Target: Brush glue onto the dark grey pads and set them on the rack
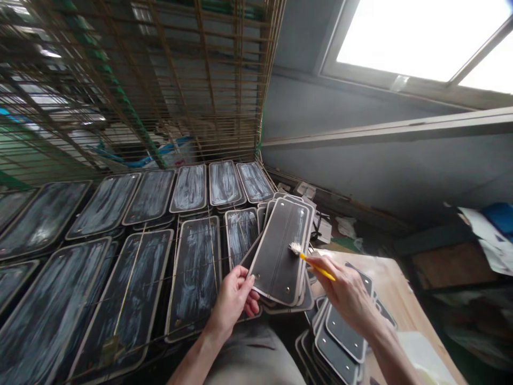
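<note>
1. Panel [282, 251], dark and oblong, lies tilted on top of a fanned stack [305, 302] in the middle of the scene, just right of the rack.
2. Left hand [236, 297]: the grip is clenched on the stack's near left corner, thumb on top and fingers beneath.
3. Right hand [347, 291]: the grip pinches a yellow-handled brush [310, 260], and its white-loaded bristles touch the panel near its right edge.
4. Rack [160, 107], wire, fills the left side and carries rows of coated panels [192, 187], streaked white, from near to far.
5. Pile [342, 337] of unstreaked pieces sits on the bench [401, 299] at near right, under the right hand.
6. Slipping: the stack is held by one corner only and is splayed. Brush pressure far from that corner could lever pieces loose and drop them onto the wet-looking coated panels.
7. Smearing: the bristles work close to the edge. A stroke that overruns it could leave white on the pieces below, or reach the left thumb.
</note>
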Available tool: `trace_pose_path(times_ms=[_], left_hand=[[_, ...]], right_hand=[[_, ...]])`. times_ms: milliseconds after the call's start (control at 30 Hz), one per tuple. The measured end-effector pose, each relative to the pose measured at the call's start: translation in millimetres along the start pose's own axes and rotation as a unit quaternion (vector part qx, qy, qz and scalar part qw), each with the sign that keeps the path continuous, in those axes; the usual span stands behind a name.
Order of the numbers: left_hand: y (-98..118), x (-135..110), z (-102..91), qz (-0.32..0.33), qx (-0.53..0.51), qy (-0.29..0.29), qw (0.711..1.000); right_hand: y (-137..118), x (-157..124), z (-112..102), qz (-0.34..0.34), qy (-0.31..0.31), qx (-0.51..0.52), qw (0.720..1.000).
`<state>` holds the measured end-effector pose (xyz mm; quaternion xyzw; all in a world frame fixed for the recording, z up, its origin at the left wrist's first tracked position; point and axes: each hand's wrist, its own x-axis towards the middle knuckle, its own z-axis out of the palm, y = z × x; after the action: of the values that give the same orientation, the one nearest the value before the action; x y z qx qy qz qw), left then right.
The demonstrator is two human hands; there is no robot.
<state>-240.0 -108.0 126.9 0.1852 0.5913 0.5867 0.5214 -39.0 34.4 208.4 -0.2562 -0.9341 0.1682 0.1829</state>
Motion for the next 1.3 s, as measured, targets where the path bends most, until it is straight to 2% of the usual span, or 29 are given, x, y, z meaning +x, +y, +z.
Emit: trace_pose_path(times_ms=[167, 267, 367, 500, 567, 667, 733, 800, 867, 967, 1033, 1100, 1200, 1300], left_hand=[[3, -2, 0.3, 0.006, 0.003, 0.004, 1.000], [4, -3, 0.3, 0.003, 0.002, 0.002, 1.000], [4, -3, 0.6, 0.007, 0.004, 0.006, 1.000], [6, -3, 1.8, 0.010, 0.007, 0.010, 1.000], [6, -3, 2.6, 0.012, 0.012, 0.010, 1.000], [6, -3, 2.7, 0.012, 0.021, 0.009, 1.000], [4, -2, 1.8, 0.009, 0.022, 0.010, 1.000], [2, -1, 0.6, 0.005, 0.020, 0.007, 1.000], [0, 0, -0.4, 0.003, 0.022, -0.001, 1.000], [-1, -2, -0.3, -0.001, 0.037, 0.005, 0.999], [-1, -3, 0.2, -0.008, 0.049, 0.017, 0.999], [-2, -3, 0.5, -0.017, 0.058, 0.027, 0.998], [-4, -1, 0.0, -0.039, 0.065, 0.034, 0.997], [-7, -1, -0.9, -0.048, 0.081, 0.048, 0.994]], right_hand=[[-26, -29, -12, 0.016, -0.084, 0.066, 0.994], [-30, -38, -19, 0.020, -0.093, 0.116, 0.989], [-26, -38, -21, 0.045, -0.075, 0.178, 0.980], [-1, -20, -7, 0.071, -0.063, 0.264, 0.960], [19, -3, 3, 0.073, -0.024, 0.276, 0.958], [49, 27, 12, 0.080, 0.082, 0.247, 0.962], [59, 42, 11, 0.086, 0.153, 0.213, 0.961], [61, 46, 5, 0.093, 0.215, 0.194, 0.953], [60, 36, -5, 0.110, 0.271, 0.176, 0.940], [67, -10, -25, 0.166, 0.353, 0.143, 0.910], [81, -62, -37, 0.227, 0.407, 0.116, 0.877], [99, -128, -46, 0.309, 0.446, 0.076, 0.837], [120, -234, -44, 0.455, 0.447, -0.008, 0.770], [128, -318, -21, 0.558, 0.389, -0.080, 0.728]])
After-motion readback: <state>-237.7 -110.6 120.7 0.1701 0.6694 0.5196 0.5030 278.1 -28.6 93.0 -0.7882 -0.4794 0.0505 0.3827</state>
